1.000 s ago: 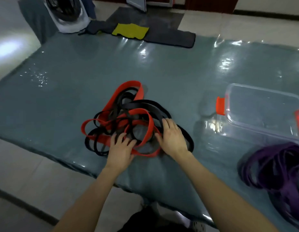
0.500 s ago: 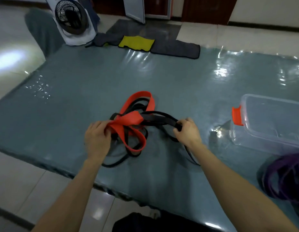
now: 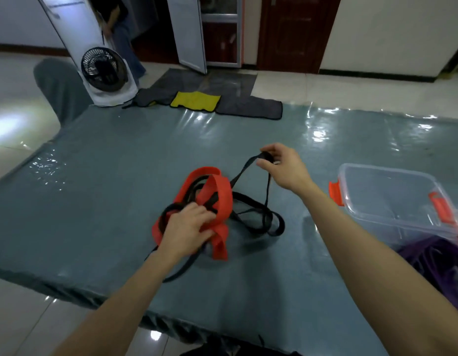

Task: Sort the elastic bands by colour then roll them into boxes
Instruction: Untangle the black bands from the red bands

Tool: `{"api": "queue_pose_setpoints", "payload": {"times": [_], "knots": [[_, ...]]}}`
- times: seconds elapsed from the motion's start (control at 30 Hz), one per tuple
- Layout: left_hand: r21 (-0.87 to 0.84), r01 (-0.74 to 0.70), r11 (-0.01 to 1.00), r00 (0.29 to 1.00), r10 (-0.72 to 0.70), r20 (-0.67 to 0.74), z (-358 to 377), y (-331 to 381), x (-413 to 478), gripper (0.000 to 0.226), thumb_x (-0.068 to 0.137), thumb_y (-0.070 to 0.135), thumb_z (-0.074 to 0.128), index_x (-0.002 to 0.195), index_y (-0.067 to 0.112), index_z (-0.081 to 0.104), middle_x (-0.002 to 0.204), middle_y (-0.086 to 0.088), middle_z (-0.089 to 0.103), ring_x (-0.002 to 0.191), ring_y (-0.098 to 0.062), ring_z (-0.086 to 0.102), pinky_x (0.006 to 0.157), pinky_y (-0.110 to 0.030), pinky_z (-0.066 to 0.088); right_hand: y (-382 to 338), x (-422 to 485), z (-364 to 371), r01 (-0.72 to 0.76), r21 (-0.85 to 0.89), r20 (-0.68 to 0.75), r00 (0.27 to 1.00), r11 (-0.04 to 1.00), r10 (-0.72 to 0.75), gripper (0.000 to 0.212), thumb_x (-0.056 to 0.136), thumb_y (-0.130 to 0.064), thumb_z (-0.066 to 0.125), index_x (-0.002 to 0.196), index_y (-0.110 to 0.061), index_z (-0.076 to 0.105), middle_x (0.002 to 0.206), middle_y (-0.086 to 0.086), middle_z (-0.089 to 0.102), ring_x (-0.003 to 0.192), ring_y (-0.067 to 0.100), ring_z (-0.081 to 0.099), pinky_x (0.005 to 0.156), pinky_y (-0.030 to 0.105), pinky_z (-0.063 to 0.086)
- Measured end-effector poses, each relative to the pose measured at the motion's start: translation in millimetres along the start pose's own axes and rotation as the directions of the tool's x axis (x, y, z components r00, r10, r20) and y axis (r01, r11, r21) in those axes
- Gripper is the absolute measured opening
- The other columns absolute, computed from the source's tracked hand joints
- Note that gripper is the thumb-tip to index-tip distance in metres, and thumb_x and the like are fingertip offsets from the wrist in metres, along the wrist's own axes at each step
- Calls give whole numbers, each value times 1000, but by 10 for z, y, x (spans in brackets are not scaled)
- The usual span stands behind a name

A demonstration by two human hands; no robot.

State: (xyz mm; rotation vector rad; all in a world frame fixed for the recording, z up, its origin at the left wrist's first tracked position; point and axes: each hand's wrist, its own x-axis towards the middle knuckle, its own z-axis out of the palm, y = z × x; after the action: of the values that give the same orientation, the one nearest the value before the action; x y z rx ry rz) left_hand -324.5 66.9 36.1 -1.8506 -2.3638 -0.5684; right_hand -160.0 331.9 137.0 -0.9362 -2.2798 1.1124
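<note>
Pinching a black elastic band [image 3: 251, 173] between thumb and fingers, the right hand [image 3: 283, 167] lifts one loop clear above the worktop [image 3: 107, 176], the loop's lower end trailing into the tangle. Left hand [image 3: 185, 229]: pressed down on the tangle, fingers closed around red elastic bands [image 3: 217, 199] and, apparently, black strands beneath them, though the palm hides the exact grip. Tangle position: centre of the grey-green worktop, near its front edge. Further black loops [image 3: 261, 219] lie flat just right of the red ones. Clear plastic box [image 3: 392, 199] with orange clips: right side, well apart from the tangle. Purple elastic bands [image 3: 433, 260]: heaped at the right edge, just in front of the box.
</note>
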Motion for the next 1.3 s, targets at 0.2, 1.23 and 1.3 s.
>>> {"api": "queue_pose_setpoints", "payload": {"times": [0.2,1.23,1.3], "knots": [[-270,263,926,721,-3,693,32,287,134,56,81,58,91,128,30,79,119,16,80,108,-2,75,95,-24,57,-213,86,-575,107,-134,4,994,985,-108,39,104,-28,72,142,-21,67,138,4,71,128,23,65,112,39,52],[-281,329,902,906,-217,364,15,1623,1659,139,59,81,92,169,24,30,168,7,44,154,-18,45,123,-39,42,-230,-329,-2510,177,112,-276,951,978,-141,27,98,-20,79,125,-19,78,110,-2,77,95,8,72,88,24,57],[-418,331,846,922,-196,335,212,1922,1737,138,57,70,99,167,21,31,160,12,46,151,-14,46,119,-32,42,-265,-403,-2628,212,267,-308,943,940,-125,24,98,-13,79,121,-16,79,105,5,79,83,11,74,83,27,61]]}}
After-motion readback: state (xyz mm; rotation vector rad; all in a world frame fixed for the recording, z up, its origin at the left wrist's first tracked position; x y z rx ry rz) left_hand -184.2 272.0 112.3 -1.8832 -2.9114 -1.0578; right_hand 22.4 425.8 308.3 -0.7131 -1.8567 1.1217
